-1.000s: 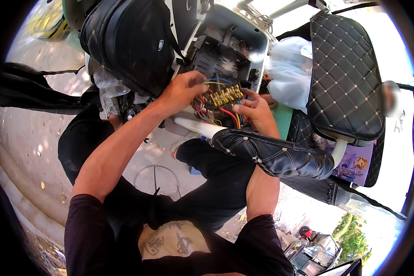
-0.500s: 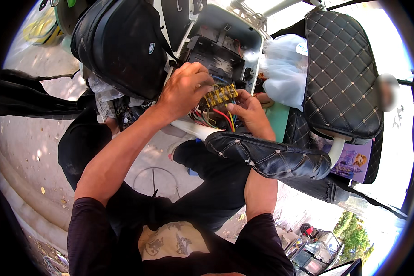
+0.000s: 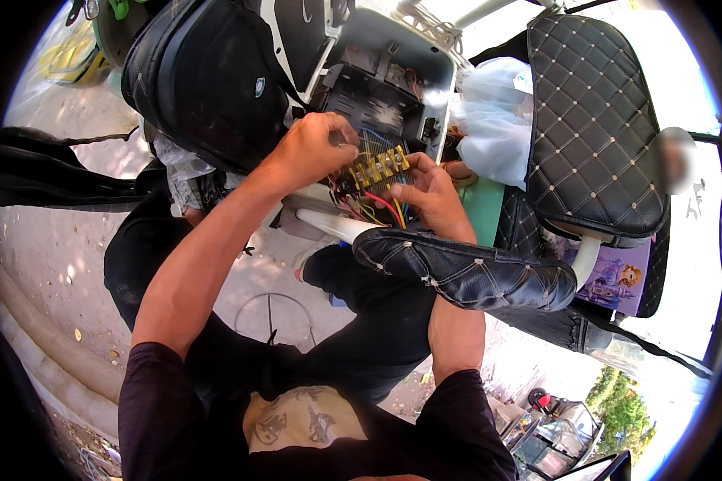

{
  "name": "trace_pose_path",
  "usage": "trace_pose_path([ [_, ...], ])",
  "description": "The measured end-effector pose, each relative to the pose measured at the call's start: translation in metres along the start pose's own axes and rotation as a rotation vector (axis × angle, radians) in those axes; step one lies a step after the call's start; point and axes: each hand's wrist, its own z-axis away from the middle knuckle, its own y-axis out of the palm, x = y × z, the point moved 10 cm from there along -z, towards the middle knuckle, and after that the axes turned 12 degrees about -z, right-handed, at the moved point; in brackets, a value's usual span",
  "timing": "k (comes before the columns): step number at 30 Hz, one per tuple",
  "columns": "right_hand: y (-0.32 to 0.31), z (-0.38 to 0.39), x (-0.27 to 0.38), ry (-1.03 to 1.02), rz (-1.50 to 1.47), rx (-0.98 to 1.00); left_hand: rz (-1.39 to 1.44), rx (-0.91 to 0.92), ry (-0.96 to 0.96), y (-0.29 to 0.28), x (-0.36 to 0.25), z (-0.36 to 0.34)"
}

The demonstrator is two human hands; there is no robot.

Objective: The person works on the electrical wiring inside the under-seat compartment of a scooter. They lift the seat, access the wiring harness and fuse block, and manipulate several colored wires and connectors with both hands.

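A yellow terminal block (image 3: pixel 381 167) with metal screws in a row sits in front of me, tilted. My right hand (image 3: pixel 433 195) pinches its right end between thumb and fingers. Just left of the block is my left hand (image 3: pixel 317 148), its fingertips pressed together; whatever they hold is too small to make out. Red and yellow wires (image 3: pixel 387 205) hang below the block. Behind it lies a finned metal part (image 3: pixel 373 143), partly covered by the block and my hands. Both hands are over the near edge of an open grey compartment (image 3: pixel 437 76).
Inside the compartment is a black bracket (image 3: pixel 369 100). A black padded seat (image 3: pixel 208 80) stands at the left, a quilted backrest (image 3: pixel 598 128) at the right. Between my arms and body runs a padded rail (image 3: pixel 465 268). A pale plastic bag (image 3: pixel 497 120) hangs beside the compartment.
My left hand has drawn back a little to the left, away from the terminal block. The right hand and the block have shifted slightly left.
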Motion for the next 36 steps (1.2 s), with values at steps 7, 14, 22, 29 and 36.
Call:
trace_pose_path([
  [7,0.003,0.0,0.0,-0.006,-0.027,0.024,0.058,0.063,-0.057,0.001,0.001,0.002],
  [14,0.002,0.0,-0.001,0.004,-0.011,0.018,0.312,0.101,0.021,0.005,0.012,-0.006],
  [22,0.001,-0.001,-0.003,0.028,-0.024,0.006,0.324,0.052,0.029,0.001,0.01,0.0],
  [29,0.001,0.0,-0.003,0.052,-0.016,-0.001,0.228,0.001,0.007,0.0,0.027,-0.006],
  [36,0.0,0.0,-0.005,0.04,0.013,0.0,0.196,-0.029,0.022,-0.002,0.025,-0.007],
])
